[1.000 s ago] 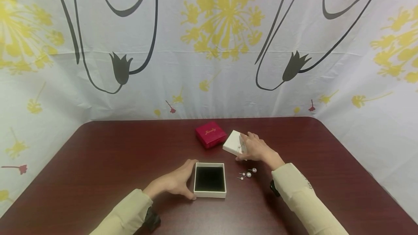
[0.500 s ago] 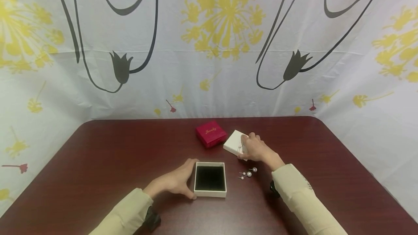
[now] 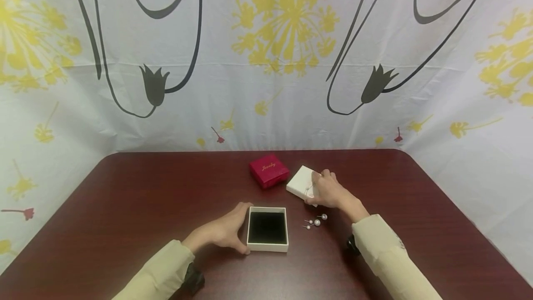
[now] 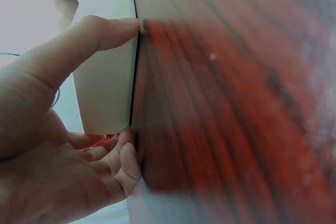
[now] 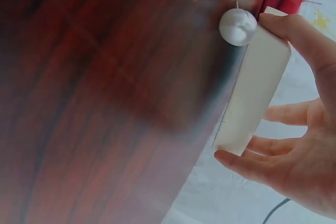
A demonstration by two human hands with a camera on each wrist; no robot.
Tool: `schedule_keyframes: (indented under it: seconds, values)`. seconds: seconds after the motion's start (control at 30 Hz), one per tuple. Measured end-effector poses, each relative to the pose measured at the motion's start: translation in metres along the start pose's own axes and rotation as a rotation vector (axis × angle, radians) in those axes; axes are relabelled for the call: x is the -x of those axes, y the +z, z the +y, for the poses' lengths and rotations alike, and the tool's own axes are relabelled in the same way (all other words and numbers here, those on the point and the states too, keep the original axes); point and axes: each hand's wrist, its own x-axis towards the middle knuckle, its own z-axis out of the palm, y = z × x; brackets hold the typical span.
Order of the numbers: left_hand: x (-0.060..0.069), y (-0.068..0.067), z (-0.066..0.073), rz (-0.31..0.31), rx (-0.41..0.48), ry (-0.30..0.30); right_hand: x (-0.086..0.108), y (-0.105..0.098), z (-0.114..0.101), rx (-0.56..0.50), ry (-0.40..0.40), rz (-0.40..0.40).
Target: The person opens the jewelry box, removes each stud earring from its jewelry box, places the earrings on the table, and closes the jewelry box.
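Note:
In the head view, a square white box with a black inside stands on the table. My left hand holds its left side, thumb at the near corner and fingers at the far one. In the left wrist view, the thumb lies along the box's pale wall. Farther right, my right hand grips a flat white lid-like piece between thumb and fingers. A thin silvery item lies on its top, too small to make out. Several pearl studs lie between the two hands.
A red box with gold lettering sits at the back, just left of the white piece. The dark reddish wooden table ends at a patterned white curtain.
My right hand and the white lid-like piece have shifted slightly to the right, away from the red box. My left hand and the white box stay in place.

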Motion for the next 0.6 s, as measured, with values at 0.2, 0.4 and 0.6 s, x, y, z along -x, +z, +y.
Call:
schedule_keyframes:
  seconds: [0.2, 0.4, 0.6]
  values:
    - [0.001, 0.000, 0.000, 0.000, 0.003, -0.001, 0.006, -0.005, -0.002, -0.032, -0.043, 0.078]
    - [0.001, 0.000, 0.000, 0.000, 0.002, 0.004, 0.011, -0.009, -0.009, -0.051, -0.136, 0.133]
    - [0.000, 0.001, -0.001, 0.003, 0.007, 0.012, 0.016, -0.017, -0.018, -0.074, -0.201, 0.137]
